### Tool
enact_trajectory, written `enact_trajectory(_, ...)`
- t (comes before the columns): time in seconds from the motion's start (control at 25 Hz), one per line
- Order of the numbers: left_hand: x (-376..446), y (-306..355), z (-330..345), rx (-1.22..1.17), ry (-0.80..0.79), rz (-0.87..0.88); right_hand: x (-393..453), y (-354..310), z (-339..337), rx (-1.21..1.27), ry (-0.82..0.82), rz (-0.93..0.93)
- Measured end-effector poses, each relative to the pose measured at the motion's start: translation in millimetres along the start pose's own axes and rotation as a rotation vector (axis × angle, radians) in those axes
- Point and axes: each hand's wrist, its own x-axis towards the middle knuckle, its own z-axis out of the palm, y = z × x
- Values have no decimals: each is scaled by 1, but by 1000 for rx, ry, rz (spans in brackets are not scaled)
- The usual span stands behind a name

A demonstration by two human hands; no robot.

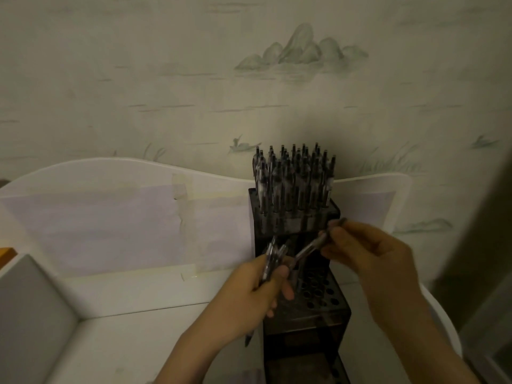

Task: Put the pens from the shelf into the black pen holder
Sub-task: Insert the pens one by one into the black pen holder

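A black stepped pen holder (315,320) stands on the white shelf, just right of centre. Its upper back tier is packed with several upright pens (295,187). The lower front tier shows rows of open holes (318,291). My left hand (255,297) grips a small bundle of pens (273,259) just left of the holder, their tips pointing up. My right hand (371,253) pinches a single pen (315,246) that slants down to the left over the lower tier.
The white shelf (133,295) has a curved back panel with taped paper. A grey-lined box wall (30,306) rises at the left. Patterned wallpaper is behind. A dark edge runs down the far right.
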Motion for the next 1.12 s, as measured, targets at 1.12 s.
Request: enact_trajectory(1.12, 4, -1, 13, -17, -77, 27, -13, 35, 1, -609, -89, -495)
